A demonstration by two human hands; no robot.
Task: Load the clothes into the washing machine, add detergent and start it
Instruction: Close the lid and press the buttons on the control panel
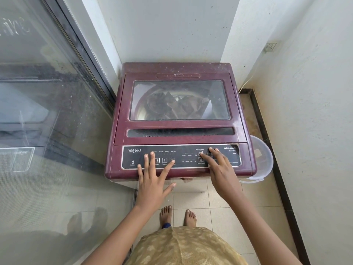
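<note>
A maroon top-loading washing machine (179, 129) stands in a corner with its lid shut. Through the lid's window (179, 100) I see dark brown clothes (177, 108) in the drum. Along the front runs a black control panel (133, 156). My left hand (152, 178) lies spread over the panel's left part, its straight fingers reaching the numbered buttons. My right hand (219, 169) stretches over the right part, fingertips on the wash option buttons. No detergent is in view.
A glass sliding door (47, 111) fills the left side. White walls close in behind and to the right. A clear plastic bucket (261, 159) stands on the tiled floor right of the machine. My bare feet (177, 217) stand before it.
</note>
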